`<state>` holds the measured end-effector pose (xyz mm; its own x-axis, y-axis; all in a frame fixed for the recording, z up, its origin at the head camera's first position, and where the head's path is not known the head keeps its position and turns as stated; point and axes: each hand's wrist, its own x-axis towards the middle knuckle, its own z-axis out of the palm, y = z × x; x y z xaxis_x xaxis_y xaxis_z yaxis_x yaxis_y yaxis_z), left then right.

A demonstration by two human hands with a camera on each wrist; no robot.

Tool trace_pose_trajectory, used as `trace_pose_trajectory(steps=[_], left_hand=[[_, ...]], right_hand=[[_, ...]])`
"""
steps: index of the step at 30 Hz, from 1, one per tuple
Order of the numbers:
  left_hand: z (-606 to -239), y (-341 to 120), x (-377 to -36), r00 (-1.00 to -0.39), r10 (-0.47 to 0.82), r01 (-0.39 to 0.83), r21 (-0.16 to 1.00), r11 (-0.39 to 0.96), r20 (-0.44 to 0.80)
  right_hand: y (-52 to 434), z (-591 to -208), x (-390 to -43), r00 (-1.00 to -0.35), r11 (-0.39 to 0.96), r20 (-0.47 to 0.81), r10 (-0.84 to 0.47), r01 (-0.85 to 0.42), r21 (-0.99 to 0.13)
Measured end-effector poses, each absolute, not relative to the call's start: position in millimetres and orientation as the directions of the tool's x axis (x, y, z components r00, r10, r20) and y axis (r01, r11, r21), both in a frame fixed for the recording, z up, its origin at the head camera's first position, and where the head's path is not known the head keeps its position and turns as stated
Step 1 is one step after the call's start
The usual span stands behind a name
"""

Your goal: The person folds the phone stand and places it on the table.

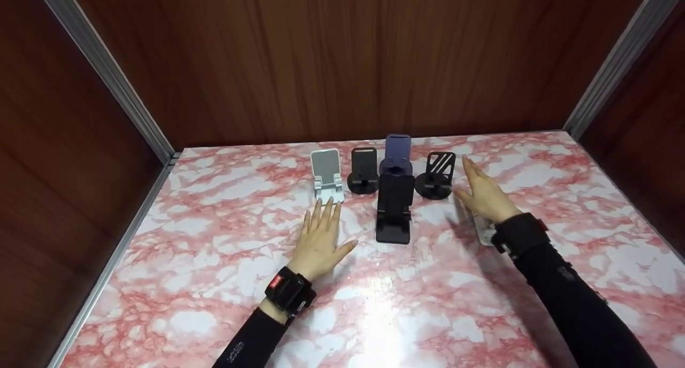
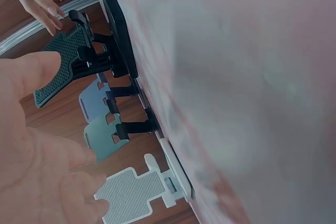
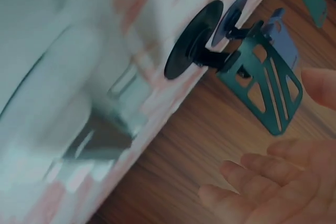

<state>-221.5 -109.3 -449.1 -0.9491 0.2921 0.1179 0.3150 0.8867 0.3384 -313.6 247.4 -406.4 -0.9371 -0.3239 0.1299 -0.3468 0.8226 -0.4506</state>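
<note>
My left hand (image 1: 317, 244) has straight, spread fingers and holds nothing. In the head view its fingertips overlap the base of a white phone stand (image 1: 326, 166). To its right stands a larger black phone stand (image 1: 395, 192) with a rectangular base. My right hand (image 1: 488, 198) is held out flat with its thumb apart, beside a black phone stand with slanted slots (image 1: 441, 166). A pale stand (image 1: 485, 233) lies below the right hand and wrist, mostly hidden; its near part is blurred in the right wrist view.
Behind the larger black stand are a purple phone stand (image 1: 398, 150) and a small dark phone stand (image 1: 364, 165) with a round base. The red-and-white marbled table (image 1: 214, 282) is bounded by brown wood-grain panels (image 1: 342, 63) at the back and sides.
</note>
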Motion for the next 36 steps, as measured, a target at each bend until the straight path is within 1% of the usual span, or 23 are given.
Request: trace_pose_trajectory(steps=[5,8,14,17,23,27,30,36], left_hand=[[-451,-107,-220,-0.949,0.293,0.315,0.338,0.887,0.115],[-453,-105,-219,-0.945,0.303,0.327,0.343,0.881,0.123],[-452,-103,-216,-0.943,0.305,0.332,0.338,0.881,0.131],[-453,-102,-216,-0.943,0.306,0.332,0.340,0.880,0.130],[-451,-101,-214,-0.943,0.309,0.332,0.332,0.883,0.123],[-450,-101,-214,-0.944,0.310,0.331,0.332,0.883,0.118],[-449,-101,-214,-0.942,0.311,0.334,0.338,0.880,0.122],[-447,-102,-212,-0.941,0.314,0.340,0.335,0.879,0.131]], right_hand=[[237,-412,-323,-0.953,0.818,0.108,-0.282,-0.298,-0.491],[233,-417,-326,-0.963,0.802,0.101,-0.251,-0.265,-0.535],[225,-425,-333,-0.974,0.674,0.164,-0.155,-0.226,-0.704],[224,-427,-334,-0.975,0.620,0.200,-0.099,-0.218,-0.754],[226,-431,-336,-0.968,0.608,0.248,-0.024,-0.211,-0.766],[226,-435,-338,-0.951,0.610,0.308,0.008,-0.240,-0.755],[223,-436,-338,-0.945,0.598,0.326,0.018,-0.251,-0.761],[218,-432,-337,-0.958,0.571,0.288,0.006,-0.233,-0.787]])
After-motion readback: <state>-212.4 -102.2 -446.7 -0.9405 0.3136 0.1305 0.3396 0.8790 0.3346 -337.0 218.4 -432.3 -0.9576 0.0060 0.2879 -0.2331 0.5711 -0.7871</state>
